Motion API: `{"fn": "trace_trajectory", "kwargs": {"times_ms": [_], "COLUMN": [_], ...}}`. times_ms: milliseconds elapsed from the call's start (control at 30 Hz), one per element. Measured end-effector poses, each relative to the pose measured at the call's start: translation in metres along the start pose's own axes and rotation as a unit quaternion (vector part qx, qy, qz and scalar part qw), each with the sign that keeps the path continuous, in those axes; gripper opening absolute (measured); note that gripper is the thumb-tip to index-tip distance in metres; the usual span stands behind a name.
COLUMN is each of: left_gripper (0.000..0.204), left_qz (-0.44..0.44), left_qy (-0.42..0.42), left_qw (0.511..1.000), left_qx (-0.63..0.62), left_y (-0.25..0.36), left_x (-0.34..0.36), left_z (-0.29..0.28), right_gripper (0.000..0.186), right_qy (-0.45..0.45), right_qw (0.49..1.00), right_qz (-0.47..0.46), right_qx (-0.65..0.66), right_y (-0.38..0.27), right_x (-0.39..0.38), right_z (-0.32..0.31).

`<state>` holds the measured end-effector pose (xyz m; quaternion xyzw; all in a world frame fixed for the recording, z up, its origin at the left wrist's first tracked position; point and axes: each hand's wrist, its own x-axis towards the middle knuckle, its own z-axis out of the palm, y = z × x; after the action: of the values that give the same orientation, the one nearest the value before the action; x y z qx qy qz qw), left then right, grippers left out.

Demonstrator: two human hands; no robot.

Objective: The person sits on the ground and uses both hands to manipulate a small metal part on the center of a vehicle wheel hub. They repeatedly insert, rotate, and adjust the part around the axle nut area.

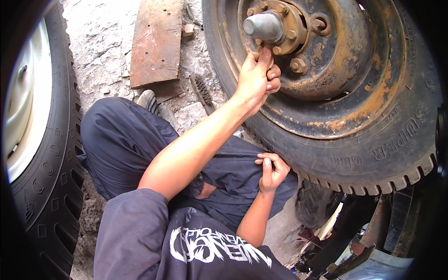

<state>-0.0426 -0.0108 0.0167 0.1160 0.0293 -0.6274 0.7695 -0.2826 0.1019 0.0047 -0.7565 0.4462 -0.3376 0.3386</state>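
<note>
At the upper middle, a rusty wheel hub (pixel 298 23) with a grey metal axle end (pixel 263 25) sits in the centre of a large truck wheel. Several bolts (pixel 291 35) ring its flange. My left hand (pixel 259 77) reaches up to the flange's lower edge, thumb and finger pinched together beside a bolt head (pixel 277 50). Whatever lies between those fingertips is hidden. Over my lap, close to the tyre (pixel 345 156), my right hand (pixel 274 171) is raised with its fingers curled in. I cannot make out whether it holds anything small.
A second tyre (pixel 51 186) with a pale rim stands at the left. On the rough ground lie a rusty, reddish plate (pixel 156 42) and a dark wire brush (pixel 201 92). My bent legs (pixel 126 140) are close to the wheel. Metal parts (pixel 373 266) crowd the lower right.
</note>
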Motion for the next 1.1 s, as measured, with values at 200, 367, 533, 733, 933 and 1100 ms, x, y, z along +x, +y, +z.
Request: {"fn": "trace_trajectory", "kwargs": {"times_ms": [200, 367, 533, 733, 933, 1100], "left_gripper": [0.040, 0.041, 0.040, 0.036, 0.032, 0.032], "left_qz": [0.042, 0.025, 0.031, 0.009, -0.006, -0.028], "left_qy": [-0.025, -0.006, 0.021, 0.026, 0.026, 0.017], "left_qw": [0.999, 1.000, 0.999, 1.000, 0.999, 0.999], "left_qx": [-0.014, -0.003, -0.029, -0.012, -0.024, 0.007], "left_y": [0.009, 0.004, 0.008, 0.005, 0.016, 0.006], "left_x": [0.017, 0.010, 0.009, -0.001, 0.006, -0.008], "left_z": [-0.003, -0.006, 0.007, 0.006, 0.011, 0.012], "right_gripper": [0.020, 0.020, 0.021, 0.026, 0.028, 0.026], "right_qy": [0.009, 0.006, 0.006, 0.004, 0.006, 0.015], "right_qw": [1.000, 1.000, 1.000, 1.000, 0.999, 1.000], "right_qz": [0.005, 0.004, 0.004, 0.012, 0.008, 0.007], "right_qx": [0.003, 0.008, 0.010, 0.014, 0.035, 0.020], "right_y": [-0.004, -0.002, -0.002, -0.004, -0.004, -0.004], "right_x": [0.001, 0.002, 0.002, 0.002, 0.005, 0.001], "right_z": [0.002, 0.002, 0.002, 0.002, 0.003, 0.001]}}
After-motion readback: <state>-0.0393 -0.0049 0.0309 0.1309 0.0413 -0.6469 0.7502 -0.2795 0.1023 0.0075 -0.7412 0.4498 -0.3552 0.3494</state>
